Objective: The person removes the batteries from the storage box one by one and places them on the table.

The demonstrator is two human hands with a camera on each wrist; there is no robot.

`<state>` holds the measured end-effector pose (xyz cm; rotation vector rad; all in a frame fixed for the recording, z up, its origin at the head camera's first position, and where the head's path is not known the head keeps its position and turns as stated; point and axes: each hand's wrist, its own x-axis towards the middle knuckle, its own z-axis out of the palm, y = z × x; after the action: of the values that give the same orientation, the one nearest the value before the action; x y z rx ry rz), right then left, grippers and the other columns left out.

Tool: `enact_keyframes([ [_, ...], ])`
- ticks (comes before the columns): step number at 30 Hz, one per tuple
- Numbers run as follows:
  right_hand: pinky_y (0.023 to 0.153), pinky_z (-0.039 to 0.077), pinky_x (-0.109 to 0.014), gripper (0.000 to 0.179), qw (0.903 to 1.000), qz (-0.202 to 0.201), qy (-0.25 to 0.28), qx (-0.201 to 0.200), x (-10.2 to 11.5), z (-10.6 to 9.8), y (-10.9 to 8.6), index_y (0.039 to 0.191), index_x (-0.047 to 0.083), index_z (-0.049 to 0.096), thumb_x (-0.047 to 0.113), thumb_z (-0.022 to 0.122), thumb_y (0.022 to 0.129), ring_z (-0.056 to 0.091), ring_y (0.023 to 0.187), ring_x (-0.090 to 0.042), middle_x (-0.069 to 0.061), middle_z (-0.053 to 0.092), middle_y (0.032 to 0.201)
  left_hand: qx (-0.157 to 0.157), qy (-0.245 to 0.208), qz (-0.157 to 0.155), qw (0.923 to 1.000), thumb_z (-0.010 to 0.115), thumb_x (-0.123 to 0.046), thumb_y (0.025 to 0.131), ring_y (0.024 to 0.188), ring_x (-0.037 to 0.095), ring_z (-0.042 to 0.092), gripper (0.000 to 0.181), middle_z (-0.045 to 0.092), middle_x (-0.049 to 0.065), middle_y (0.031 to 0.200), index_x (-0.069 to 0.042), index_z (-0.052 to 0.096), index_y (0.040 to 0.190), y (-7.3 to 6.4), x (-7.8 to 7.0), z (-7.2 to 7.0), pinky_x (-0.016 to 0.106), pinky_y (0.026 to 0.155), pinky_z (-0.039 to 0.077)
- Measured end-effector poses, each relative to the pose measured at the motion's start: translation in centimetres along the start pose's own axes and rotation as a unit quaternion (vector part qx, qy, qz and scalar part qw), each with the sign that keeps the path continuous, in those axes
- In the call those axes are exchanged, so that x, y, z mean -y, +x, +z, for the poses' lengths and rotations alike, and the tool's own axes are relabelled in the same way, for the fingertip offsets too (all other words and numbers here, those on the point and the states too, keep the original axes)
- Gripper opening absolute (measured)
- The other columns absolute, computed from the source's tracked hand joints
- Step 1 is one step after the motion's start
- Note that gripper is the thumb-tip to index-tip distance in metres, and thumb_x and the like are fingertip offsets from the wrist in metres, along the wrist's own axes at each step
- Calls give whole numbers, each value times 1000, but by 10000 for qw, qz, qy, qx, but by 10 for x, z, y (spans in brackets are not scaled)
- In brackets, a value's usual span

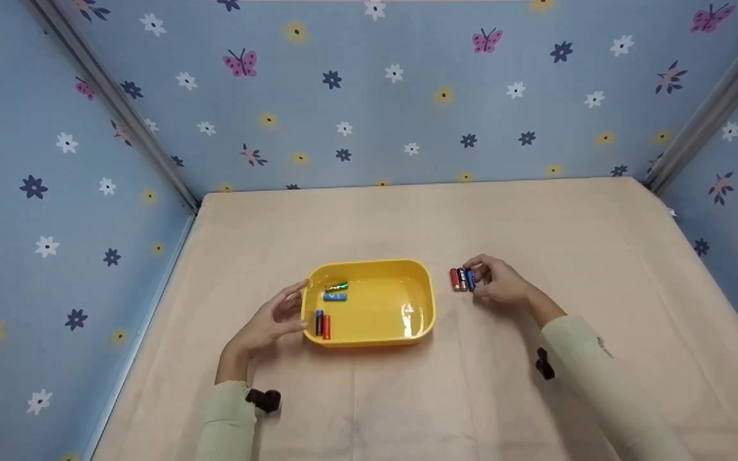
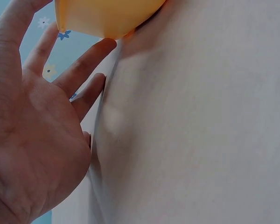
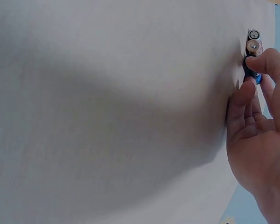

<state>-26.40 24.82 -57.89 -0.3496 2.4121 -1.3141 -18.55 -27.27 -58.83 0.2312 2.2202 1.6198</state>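
My left hand (image 1: 276,315) rests at the left end of a yellow tray (image 1: 369,344), its fingers spread and fairly straight against the wall. In the left wrist view, fingertips meet the outside of the tray (image 2: 93,18). Right of the tray, my right hand (image 1: 500,282) pinches a blue battery (image 1: 470,280) end to end between thumb and fingers. Beside it stand in a row a black-and-copper battery (image 1: 462,280) and a red battery (image 1: 454,280), lying side by side. The right wrist view shows the thumb on the end of the blue battery (image 3: 258,78).
Inside the tray lie a green-and-gold battery (image 1: 337,287), a light blue battery (image 1: 335,297), a dark battery with a blue end (image 1: 319,322) and a red battery (image 1: 326,327). A beige cloth (image 1: 407,397) covers the table. Flowered blue panels (image 1: 394,109) enclose the back and sides.
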Motion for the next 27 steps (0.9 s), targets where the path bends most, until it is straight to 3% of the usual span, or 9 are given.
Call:
enact_keyframes([
  [5, 68, 53, -18, 60, 9999, 153, -37, 30, 6, 1, -1, 147, -7, 58, -10, 71, 89, 56, 95, -18, -18, 62, 115, -21, 61, 14, 10000, 83, -16, 103, 172, 47, 34, 88, 40, 22, 182, -19, 35, 178, 0, 0, -1, 73, 141, 21],
  [13, 66, 53, -17, 69, 9999, 74, -65, 101, 4, 1, 0, 155, -8, 52, -10, 71, 89, 57, 93, -19, -19, 61, 115, -20, 76, -34, 10000, 82, -16, 104, 172, 47, 35, 89, 41, 24, 181, -18, 34, 178, 0, 1, -1, 73, 141, 18],
  [19, 71, 52, -19, 64, 9998, 153, -115, 74, 7, 1, 1, 152, -6, 56, -9, 71, 90, 57, 95, -18, -16, 63, 112, -19, 53, -23, 10000, 81, -16, 104, 172, 47, 34, 88, 39, 23, 183, -18, 34, 179, 0, 0, -1, 72, 141, 19],
  [27, 68, 51, -18, 71, 9998, 89, -87, 163, 7, -2, -1, 160, -7, 49, -7, 72, 92, 56, 96, -20, -20, 61, 115, -3, -51, 10, 10000, 82, -16, 104, 171, 47, 36, 89, 40, 24, 182, -18, 34, 179, 0, 0, 1, 72, 141, 20],
])
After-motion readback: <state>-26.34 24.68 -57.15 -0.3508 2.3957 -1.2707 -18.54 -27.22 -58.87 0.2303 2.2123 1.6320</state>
